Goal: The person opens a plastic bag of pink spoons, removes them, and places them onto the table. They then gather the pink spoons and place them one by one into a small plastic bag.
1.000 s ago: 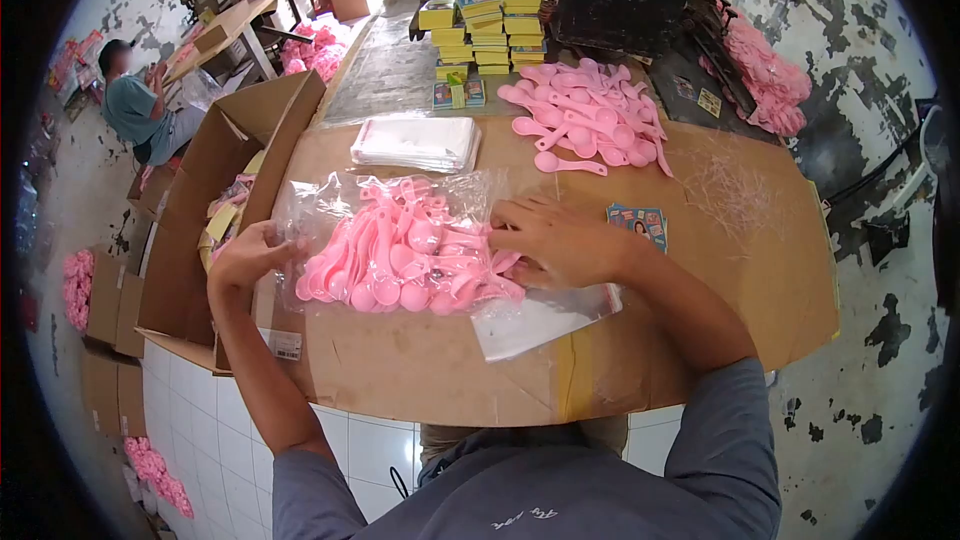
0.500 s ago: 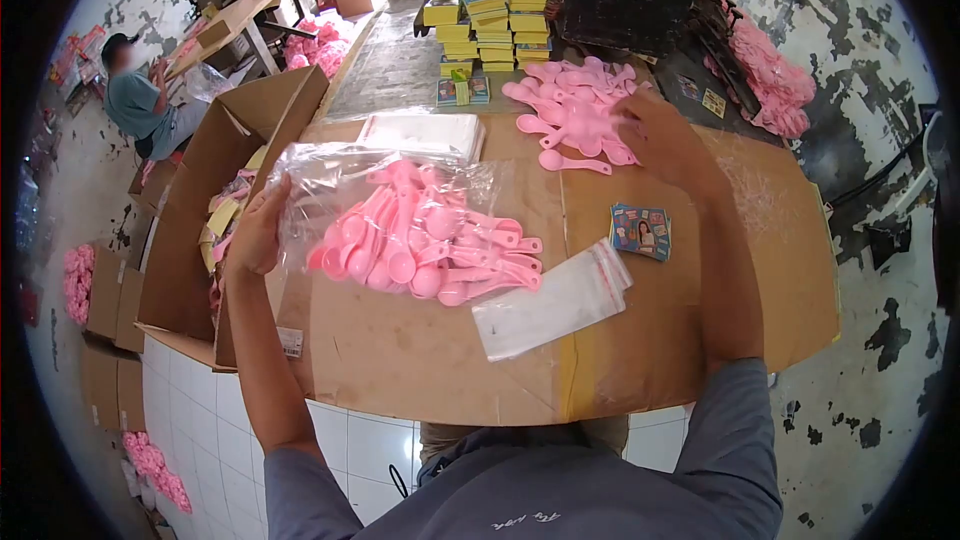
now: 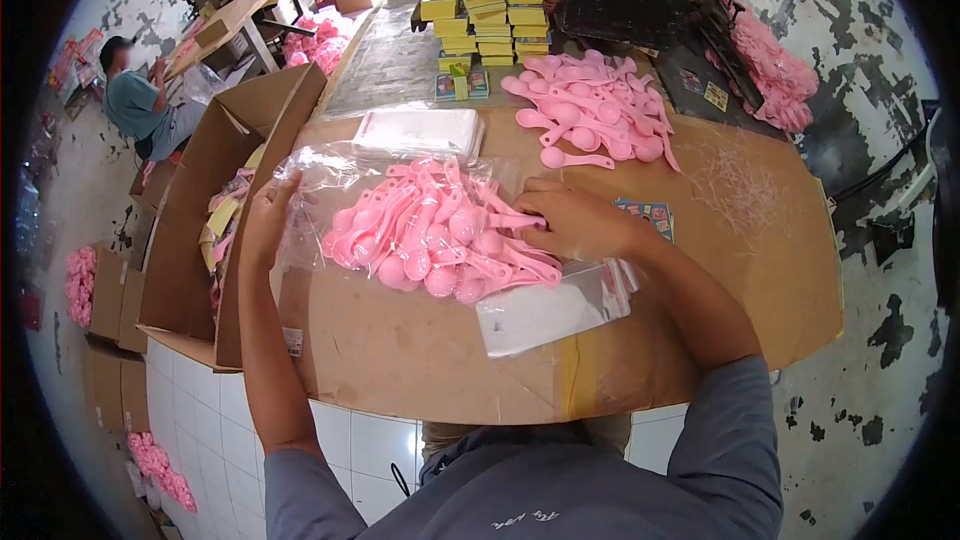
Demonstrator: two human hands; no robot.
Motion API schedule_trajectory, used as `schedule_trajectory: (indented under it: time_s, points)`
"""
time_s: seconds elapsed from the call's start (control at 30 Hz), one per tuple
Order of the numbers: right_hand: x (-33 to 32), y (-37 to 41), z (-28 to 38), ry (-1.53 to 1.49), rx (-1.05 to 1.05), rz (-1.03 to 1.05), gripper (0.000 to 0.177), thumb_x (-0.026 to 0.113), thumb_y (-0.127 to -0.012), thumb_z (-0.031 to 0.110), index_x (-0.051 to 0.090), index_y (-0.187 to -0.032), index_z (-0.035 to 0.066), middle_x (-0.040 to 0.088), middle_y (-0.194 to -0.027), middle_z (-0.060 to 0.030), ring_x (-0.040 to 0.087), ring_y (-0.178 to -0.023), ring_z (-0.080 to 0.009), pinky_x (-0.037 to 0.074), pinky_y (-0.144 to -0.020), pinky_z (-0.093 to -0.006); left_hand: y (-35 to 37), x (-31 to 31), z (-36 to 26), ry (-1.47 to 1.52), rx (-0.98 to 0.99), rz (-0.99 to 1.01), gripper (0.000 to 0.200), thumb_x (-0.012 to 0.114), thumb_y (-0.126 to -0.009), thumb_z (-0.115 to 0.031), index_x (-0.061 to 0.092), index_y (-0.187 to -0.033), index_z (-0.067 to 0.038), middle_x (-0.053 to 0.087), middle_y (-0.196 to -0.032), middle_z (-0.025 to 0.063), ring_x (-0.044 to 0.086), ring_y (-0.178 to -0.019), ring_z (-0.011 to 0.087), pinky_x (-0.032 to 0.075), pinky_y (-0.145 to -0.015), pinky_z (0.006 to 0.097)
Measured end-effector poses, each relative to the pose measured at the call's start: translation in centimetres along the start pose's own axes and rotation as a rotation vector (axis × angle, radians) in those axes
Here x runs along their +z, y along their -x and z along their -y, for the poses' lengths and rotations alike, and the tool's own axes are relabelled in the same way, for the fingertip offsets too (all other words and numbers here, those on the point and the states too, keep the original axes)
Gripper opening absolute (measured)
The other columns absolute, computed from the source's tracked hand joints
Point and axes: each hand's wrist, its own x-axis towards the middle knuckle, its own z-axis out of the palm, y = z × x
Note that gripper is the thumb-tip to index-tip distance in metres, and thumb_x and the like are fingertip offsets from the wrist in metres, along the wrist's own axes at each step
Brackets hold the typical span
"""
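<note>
A clear plastic bag [image 3: 330, 168] lies on the cardboard-covered table, with many pink measuring spoons [image 3: 415, 230] in it and their handles pointing right. My left hand [image 3: 268, 220] is closed on the bag's left edge. At the right side of the bag, my right hand [image 3: 575, 217] has its fingers curled around the spoon handles; its fingertips are partly hidden. Just below that hand lie flat clear packets [image 3: 550, 312]. Printed cards [image 3: 655, 215] are partly covered by my right forearm. A loose heap of pink spoons [image 3: 600, 105] rests farther back.
An open cardboard box [image 3: 190, 230] stands at the table's left. A white stack of packets [image 3: 418, 130] lies behind the bag. Yellow-edged card stacks [image 3: 490, 20] rise at the back. Thin clear strips [image 3: 745, 185] lie on the right. Another person [image 3: 140, 100] sits far left.
My right hand has come from the loose spoon heap down and left to the bagged spoons. The bagged spoons have shifted slightly right, and the bag lies flatter.
</note>
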Motion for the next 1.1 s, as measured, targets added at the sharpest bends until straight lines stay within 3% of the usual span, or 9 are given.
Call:
schedule_trajectory:
  time_s: [0.1, 0.27, 0.37, 0.57, 0.67, 0.77, 0.87, 0.97, 1.1]
  points:
    - [-0.7, 0.1, -0.1, -0.044, 0.004, -0.034, 0.036, 0.059, -0.096, 0.029, 0.066, -0.116, 0.000, 0.062, -0.113, -0.0180, 0.061, -0.110, -0.0371, 0.049, -0.094, -0.0451, 0.4, 1.5, -0.2, -0.150, 0.219, -0.146, 0.053, 0.066, -0.099, -0.049, 0.070, -0.114, 0.002, 0.070, -0.097, 0.0044, 0.062, -0.085, 0.0106, 0.049, -0.077, 0.0281]
    - [-3.0, 1.6, -2.1, -0.087, -0.026, -0.132, 0.030, 0.062, -0.097, 0.025, 0.066, -0.113, 0.000, 0.066, -0.104, -0.0167, 0.065, -0.098, -0.0323, 0.051, -0.087, -0.0431, 0.1, 1.3, 0.2, -0.210, 0.075, -0.034, 0.055, 0.067, -0.098, -0.051, 0.069, -0.108, 0.003, 0.065, -0.087, 0.0031, 0.056, -0.081, 0.0108, 0.047, -0.075, 0.0295]
    - [-7.2, 2.4, -2.4, 0.049, 0.193, 0.087, 0.031, 0.065, -0.095, 0.024, 0.065, -0.115, 0.000, 0.067, -0.104, -0.0172, 0.065, -0.098, -0.0327, 0.051, -0.089, -0.0435, -0.8, 0.8, 1.7, -0.218, 0.088, -0.026, 0.056, 0.067, -0.097, -0.052, 0.069, -0.103, 0.004, 0.062, -0.084, 0.0023, 0.054, -0.079, 0.0103, 0.046, -0.073, 0.0295]
    - [-6.1, 1.9, -4.9, 0.543, 0.048, -0.732, 0.039, 0.070, -0.091, 0.027, 0.066, -0.123, 0.004, 0.064, -0.119, -0.0180, 0.061, -0.109, -0.0347, 0.049, -0.098, -0.0421, -0.7, 0.9, 1.5, -0.217, 0.084, -0.017, 0.057, 0.067, -0.097, -0.053, 0.068, -0.098, 0.003, 0.060, -0.082, 0.0012, 0.052, -0.077, 0.0098, 0.045, -0.071, 0.0296]
    - [-4.4, 2.1, -3.8, 0.099, -0.190, -0.182, 0.043, 0.071, -0.091, 0.029, 0.065, -0.125, 0.004, 0.061, -0.125, -0.0175, 0.059, -0.114, -0.0346, 0.048, -0.099, -0.0423, -1.1, 0.8, 2.2, -0.209, 0.077, -0.005, 0.056, 0.067, -0.097, -0.053, 0.068, -0.097, 0.003, 0.059, -0.081, 0.0001, 0.051, -0.076, 0.0094, 0.044, -0.070, 0.0296]
    - [-2.8, 1.5, 1.0, 0.006, -0.076, 0.259, 0.046, 0.071, -0.091, 0.029, 0.064, -0.128, 0.003, 0.061, -0.122, -0.0165, 0.059, -0.114, -0.0342, 0.048, -0.100, -0.0419, -0.7, 0.9, 1.5, -0.226, 0.051, -0.010, 0.055, 0.067, -0.097, -0.053, 0.068, -0.096, 0.002, 0.057, -0.079, -0.0011, 0.049, -0.075, 0.0089, 0.043, -0.068, 0.0296]
    - [-0.6, 1.8, 0.7, 0.054, -0.130, 0.094, 0.041, 0.070, -0.091, 0.029, 0.066, -0.121, 0.001, 0.062, -0.115, -0.0182, 0.063, -0.109, -0.0361, 0.050, -0.094, -0.0444, 0.1, 1.4, 0.5, -0.243, 0.063, -0.032, 0.053, 0.068, -0.097, -0.052, 0.067, -0.093, 0.001, 0.055, -0.078, -0.0019, 0.047, -0.073, 0.0084, 0.041, -0.065, 0.0293]
    - [-1.8, 1.3, 0.6, -0.011, -0.017, 0.266, 0.036, 0.070, -0.092, 0.025, 0.064, -0.118, 0.000, 0.062, -0.110, -0.0167, 0.063, -0.103, -0.0351, 0.050, -0.090, -0.0438, -0.3, 1.3, 0.8, -0.256, 0.061, -0.038, 0.052, 0.068, -0.097, -0.052, 0.066, -0.090, 0.000, 0.055, -0.076, -0.0021, 0.047, -0.071, 0.0079, 0.040, -0.064, 0.0289]
    - [-1.1, 0.9, -1.1, -0.006, -0.028, 0.168, 0.026, 0.066, -0.093, 0.019, 0.064, -0.112, 0.001, 0.062, -0.105, -0.0175, 0.063, -0.098, -0.0346, 0.050, -0.085, -0.0439, 0.0, 1.2, 0.6, -0.264, 0.062, -0.029, 0.052, 0.069, -0.096, -0.053, 0.064, -0.085, -0.002, 0.054, -0.075, -0.0022, 0.046, -0.070, 0.0077, 0.040, -0.063, 0.0287]
